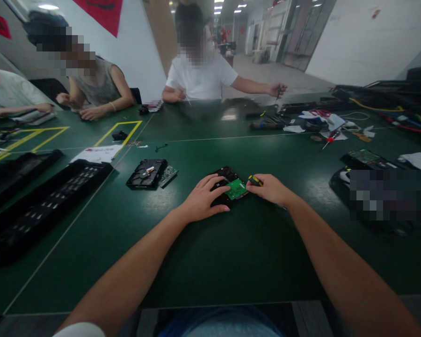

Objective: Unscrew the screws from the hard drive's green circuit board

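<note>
Bare forearms (126, 267) stretch over the green table (231, 262) to a hard drive (225, 172), which lies under the spread fingers of the left hand (201, 199), its green circuit board (237, 189) at their tips. Just right of them, the right hand (272, 188) grips a yellow-and-black screwdriver (255, 180); left of the left fingers lies a second drive (145, 174) beside a small board (168, 177).

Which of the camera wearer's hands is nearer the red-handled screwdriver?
The right hand. It grips a yellow-and-black tool, to the left of the red-handled screwdriver and closer to the wearer; the left hand is farther left, against the black device with a green circuit board.
</note>
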The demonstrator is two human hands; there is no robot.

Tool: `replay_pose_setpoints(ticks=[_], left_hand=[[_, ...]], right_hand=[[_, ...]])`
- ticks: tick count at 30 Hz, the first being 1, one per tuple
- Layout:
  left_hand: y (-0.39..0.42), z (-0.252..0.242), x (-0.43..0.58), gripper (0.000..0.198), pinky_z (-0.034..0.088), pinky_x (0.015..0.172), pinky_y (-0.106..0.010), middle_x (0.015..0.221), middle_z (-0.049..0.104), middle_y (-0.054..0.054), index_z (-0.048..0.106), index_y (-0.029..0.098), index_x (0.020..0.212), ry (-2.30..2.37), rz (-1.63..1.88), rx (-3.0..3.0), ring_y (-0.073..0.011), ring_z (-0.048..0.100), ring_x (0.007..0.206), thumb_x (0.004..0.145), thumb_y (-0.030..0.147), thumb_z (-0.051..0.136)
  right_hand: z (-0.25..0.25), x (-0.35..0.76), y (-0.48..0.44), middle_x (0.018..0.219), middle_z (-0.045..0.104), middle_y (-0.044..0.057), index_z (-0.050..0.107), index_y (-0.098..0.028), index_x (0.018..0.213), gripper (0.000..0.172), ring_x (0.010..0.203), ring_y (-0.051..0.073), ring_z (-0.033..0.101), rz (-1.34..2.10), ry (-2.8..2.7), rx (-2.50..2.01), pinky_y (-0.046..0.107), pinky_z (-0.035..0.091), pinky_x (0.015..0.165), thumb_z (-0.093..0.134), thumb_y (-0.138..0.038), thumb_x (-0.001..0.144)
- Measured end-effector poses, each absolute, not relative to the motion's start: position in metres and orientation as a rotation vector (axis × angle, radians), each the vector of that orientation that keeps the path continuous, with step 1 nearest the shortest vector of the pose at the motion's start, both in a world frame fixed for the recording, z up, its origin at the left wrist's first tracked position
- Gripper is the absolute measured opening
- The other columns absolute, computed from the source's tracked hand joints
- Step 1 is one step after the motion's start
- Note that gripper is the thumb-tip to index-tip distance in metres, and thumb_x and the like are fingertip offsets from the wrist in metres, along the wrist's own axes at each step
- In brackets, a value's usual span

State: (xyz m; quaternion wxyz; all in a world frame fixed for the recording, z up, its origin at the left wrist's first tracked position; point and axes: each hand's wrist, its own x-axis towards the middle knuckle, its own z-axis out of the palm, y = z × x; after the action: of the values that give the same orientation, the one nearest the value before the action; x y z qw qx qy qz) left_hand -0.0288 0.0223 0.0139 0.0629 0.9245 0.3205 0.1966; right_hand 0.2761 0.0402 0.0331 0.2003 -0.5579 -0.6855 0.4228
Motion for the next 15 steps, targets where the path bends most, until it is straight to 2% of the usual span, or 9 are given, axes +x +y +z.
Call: replay_pose_setpoints(ticks=[15], left_hand=[[0.0182, 0.0164, -0.0236, 0.061, 0.038, 0.124, -0.064, 0.162, 0.046, -0.015, 0.061, 0.026, 0.146, 0.899, 0.581, 2.792, -0.0394, 0.036, 0.155, 0.098, 0.063, 0.065]], right_hand=[[0.0358, 0.2765, 0.0384, 0.071, 0.057, -0.002, 0.067, -0.021, 0.101, 0.021, 0.06, 0.014, 0.051, 1.258, -1.847, -1.526, 0.03, 0.04, 0.059, 0.069, -0.041, 0.092]])
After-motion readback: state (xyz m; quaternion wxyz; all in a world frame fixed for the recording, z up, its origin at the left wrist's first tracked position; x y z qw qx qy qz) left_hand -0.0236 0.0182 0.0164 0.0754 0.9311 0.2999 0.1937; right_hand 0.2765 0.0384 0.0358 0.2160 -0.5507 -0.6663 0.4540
